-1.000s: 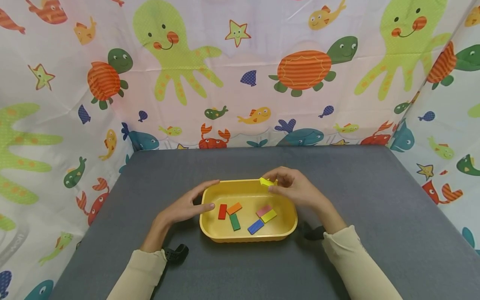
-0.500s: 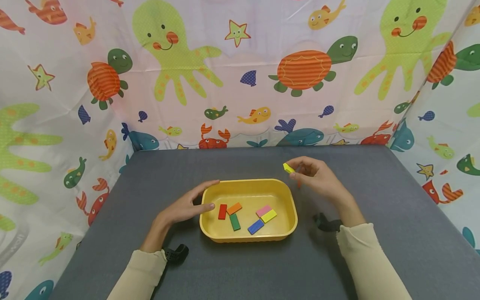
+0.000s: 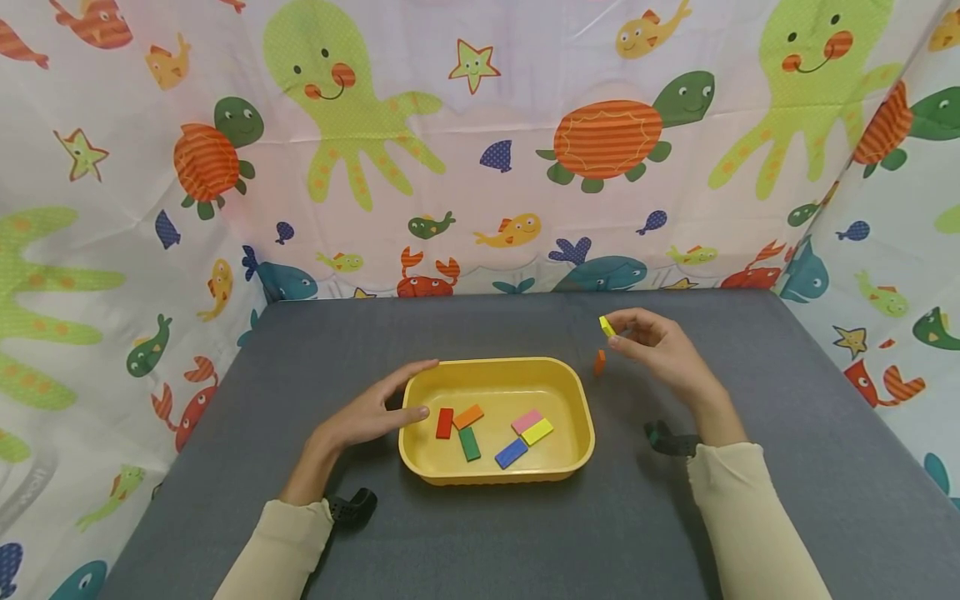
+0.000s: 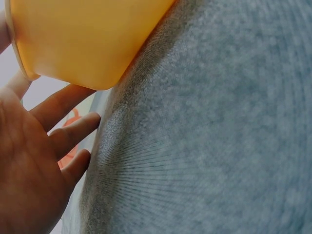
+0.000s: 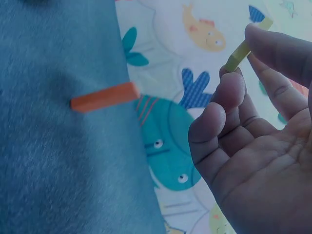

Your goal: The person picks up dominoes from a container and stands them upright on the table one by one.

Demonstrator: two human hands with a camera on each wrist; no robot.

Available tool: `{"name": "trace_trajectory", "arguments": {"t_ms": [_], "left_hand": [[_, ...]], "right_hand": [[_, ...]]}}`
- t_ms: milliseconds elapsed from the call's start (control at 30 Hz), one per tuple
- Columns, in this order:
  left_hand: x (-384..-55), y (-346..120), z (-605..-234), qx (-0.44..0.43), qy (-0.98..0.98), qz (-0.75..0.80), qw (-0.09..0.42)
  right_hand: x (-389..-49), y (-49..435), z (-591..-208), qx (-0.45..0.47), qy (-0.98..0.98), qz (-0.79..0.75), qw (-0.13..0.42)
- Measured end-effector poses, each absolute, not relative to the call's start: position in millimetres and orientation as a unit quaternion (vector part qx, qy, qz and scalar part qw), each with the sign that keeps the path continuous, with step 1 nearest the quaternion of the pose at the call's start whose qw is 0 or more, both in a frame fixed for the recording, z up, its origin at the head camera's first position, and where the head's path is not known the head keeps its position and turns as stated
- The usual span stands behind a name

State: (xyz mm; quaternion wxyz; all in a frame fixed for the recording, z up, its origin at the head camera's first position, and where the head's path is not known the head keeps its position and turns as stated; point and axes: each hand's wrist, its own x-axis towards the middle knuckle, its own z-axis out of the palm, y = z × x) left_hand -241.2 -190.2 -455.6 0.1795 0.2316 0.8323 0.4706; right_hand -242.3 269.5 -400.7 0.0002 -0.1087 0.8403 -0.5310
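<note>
My right hand (image 3: 663, 350) pinches a thin yellow block (image 3: 607, 327) between thumb and fingertips, raised off the table. Just below it, an orange block (image 3: 599, 363) stands upright on the table, right of the yellow tub (image 3: 495, 479); the right wrist view shows this orange block (image 5: 105, 97) on end, apart from the hand. My left hand (image 3: 375, 410) rests at the tub's left end, thumb over the rim. In the left wrist view the fingers (image 4: 78, 134) are spread and fairly straight beside the tub's outer wall (image 4: 92, 39).
Inside the tub lie a red block (image 3: 445, 423), an orange one, a green block (image 3: 469, 444), a pink block (image 3: 527, 422), a second yellow one and a blue block (image 3: 512, 454). A sea-animal curtain (image 3: 517, 83) borders the grey table (image 3: 487, 542) at the back and sides.
My right hand has carried the yellow block from over the tub's far rim rightward and away from me, past the upright orange block, now in plain sight. My left hand has stayed put.
</note>
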Motion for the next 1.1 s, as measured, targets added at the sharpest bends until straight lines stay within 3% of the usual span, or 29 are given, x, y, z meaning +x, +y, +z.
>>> {"name": "trace_trajectory", "arguments": {"t_ms": [1100], "left_hand": [[-242,-190,-456,0.234,0.832,0.471,0.178]], "right_hand": [[-256,299,-455,-0.034,0.868,-0.493,0.052]]}}
